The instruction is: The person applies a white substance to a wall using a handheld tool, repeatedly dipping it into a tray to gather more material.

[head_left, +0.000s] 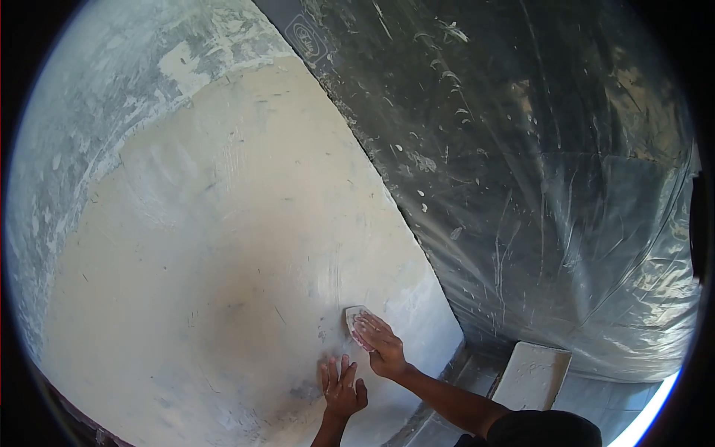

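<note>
My right hand (380, 344) grips a small flat pad-like tool (355, 320), smeared with white and pinkish in parts. It lies against the pale plastered surface (246, 171), near the lower right; its exact kind I cannot tell. Just left of and below it, my left hand (342, 387) rests on the same surface, its fingers spread and whitened with plaster, holding nothing. Around both hands the coat is cream-white with thin scratches, grey specks and a darker smudge.
Dark plastic sheeting (506, 186), spattered white, hangs along the right edge of the surface. A rectangular tray (532, 376) with whitish material stands at the lower right on grey tiles (596, 395). Rougher grey-white patches (82, 141) border the cream coat at the upper left.
</note>
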`<state>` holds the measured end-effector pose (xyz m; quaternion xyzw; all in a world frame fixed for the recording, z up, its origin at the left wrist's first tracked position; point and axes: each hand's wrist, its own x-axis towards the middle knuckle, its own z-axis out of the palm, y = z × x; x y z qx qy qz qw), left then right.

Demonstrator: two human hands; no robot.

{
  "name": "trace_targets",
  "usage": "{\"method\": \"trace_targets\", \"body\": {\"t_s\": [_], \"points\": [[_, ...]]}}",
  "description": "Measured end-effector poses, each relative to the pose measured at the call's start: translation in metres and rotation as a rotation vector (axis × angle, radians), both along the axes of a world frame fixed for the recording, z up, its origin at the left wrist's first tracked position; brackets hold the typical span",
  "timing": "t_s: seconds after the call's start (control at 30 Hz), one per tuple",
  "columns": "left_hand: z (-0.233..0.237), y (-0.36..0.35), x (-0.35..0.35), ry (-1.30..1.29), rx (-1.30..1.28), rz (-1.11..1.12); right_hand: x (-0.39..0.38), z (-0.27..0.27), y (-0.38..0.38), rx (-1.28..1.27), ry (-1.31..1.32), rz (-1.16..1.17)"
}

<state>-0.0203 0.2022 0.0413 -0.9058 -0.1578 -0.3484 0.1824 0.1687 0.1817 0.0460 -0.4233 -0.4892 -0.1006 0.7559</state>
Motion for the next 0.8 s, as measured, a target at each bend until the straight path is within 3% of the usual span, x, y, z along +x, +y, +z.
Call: {"method": "trace_targets", "body": {"t_s": [0.03, 0.2, 0.33, 0.4, 0.47, 0.53, 0.67, 0.8], "points": [[0.0, -0.001, -0.002, -0.007, -0.012, 0.004, 0.001, 0.011, -0.01, 0.039, 0.041, 0.059], [0.003, -0.005, -0.012, 0.022, -0.054, -0.005, 0.112, 0.107, 0.038, 0.128, 0.12, -0.353], [0.01, -0.006, -0.011, -0.012, -0.062, 0.008, 0.057, 0.067, 0.042, 0.012, 0.071, -0.35], [0.012, -0.007, -0.011, -0.042, -0.059, 0.025, 0.008, 0.008, 0.022, -0.009, -0.047, -0.183], [0.013, -0.005, -0.012, -0.064, -0.044, 0.003, -0.012, -0.007, -0.014, -0.094, -0.131, -0.039], [0.016, -0.005, -0.013, -0.056, -0.047, 0.015, 0.009, 0.016, -0.007, 0.048, 0.016, -0.042], [0.015, -0.01, -0.012, -0.068, -0.081, 0.032, 0.105, 0.129, 0.022, 0.119, 0.116, -0.386], [0.014, -0.012, -0.005, -0.067, -0.087, 0.023, 0.098, 0.132, 0.069, 0.065, 0.095, -0.361]]}}
